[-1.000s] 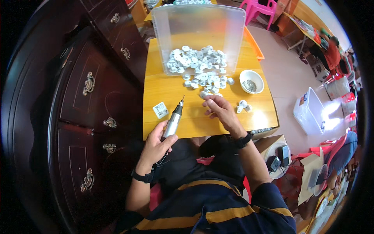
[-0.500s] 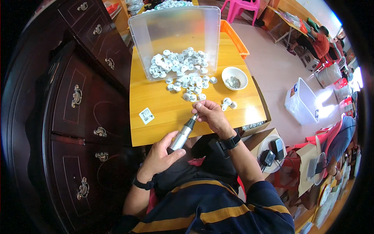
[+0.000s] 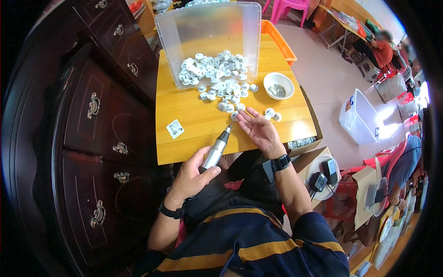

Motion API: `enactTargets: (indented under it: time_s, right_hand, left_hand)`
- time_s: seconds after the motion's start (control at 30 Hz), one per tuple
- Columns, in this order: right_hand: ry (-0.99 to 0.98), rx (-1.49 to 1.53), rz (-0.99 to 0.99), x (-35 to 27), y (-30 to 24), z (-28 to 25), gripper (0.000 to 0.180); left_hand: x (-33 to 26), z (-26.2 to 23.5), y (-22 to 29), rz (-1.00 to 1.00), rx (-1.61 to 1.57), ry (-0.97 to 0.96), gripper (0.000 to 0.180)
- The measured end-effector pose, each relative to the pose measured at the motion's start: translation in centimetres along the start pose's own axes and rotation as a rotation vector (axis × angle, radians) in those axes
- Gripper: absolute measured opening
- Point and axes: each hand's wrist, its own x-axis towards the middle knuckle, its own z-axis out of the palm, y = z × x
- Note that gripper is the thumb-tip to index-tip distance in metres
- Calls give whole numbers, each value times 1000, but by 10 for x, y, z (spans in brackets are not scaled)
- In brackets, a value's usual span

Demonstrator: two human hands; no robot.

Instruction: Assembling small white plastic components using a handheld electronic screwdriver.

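My left hand (image 3: 191,177) grips a silver pen-shaped electric screwdriver (image 3: 217,147), its tip pointing up toward the table's near edge. My right hand (image 3: 258,130) lies palm up over the wooden table (image 3: 194,120), fingers spread, with nothing visible in it. Its fingertips reach the near edge of a heap of several small white round parts (image 3: 217,76). A few loose white parts (image 3: 271,113) lie just right of the hand. A white bowl (image 3: 278,86) with small dark bits stands beyond them.
A clear plastic lid or bin (image 3: 210,39) stands tilted behind the parts. A small white label (image 3: 175,129) lies on the table's left. A dark wooden cabinet (image 3: 92,115) flanks the left. At right are a cardboard box (image 3: 318,171) with chargers and a clear storage box (image 3: 360,117). A person sits far right.
My right hand has opened palm up and moved out toward the white parts. The left hand has kept hold of the screwdriver, which has dropped back from the right hand.
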Motion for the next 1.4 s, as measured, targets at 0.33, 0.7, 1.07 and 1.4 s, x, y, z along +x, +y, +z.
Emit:
enactTargets:
  time_s: [0.33,0.7,1.07,1.4]
  right_hand:
    - [-75,2,-3,-26,0,22,37]
    - [-35,-98,-85,-41,5,27,33]
    - [51,-189,-137,-35,13,29,28]
    - [59,-178,-210,1,-41,18,38]
  left_hand:
    - [-16,29,3,48,116,-11,59]
    - [-22,39,13,57,121,-39,56]
    - [-14,32,9,-13,113,0,58]
    - [10,31,-3,141,127,1,57]
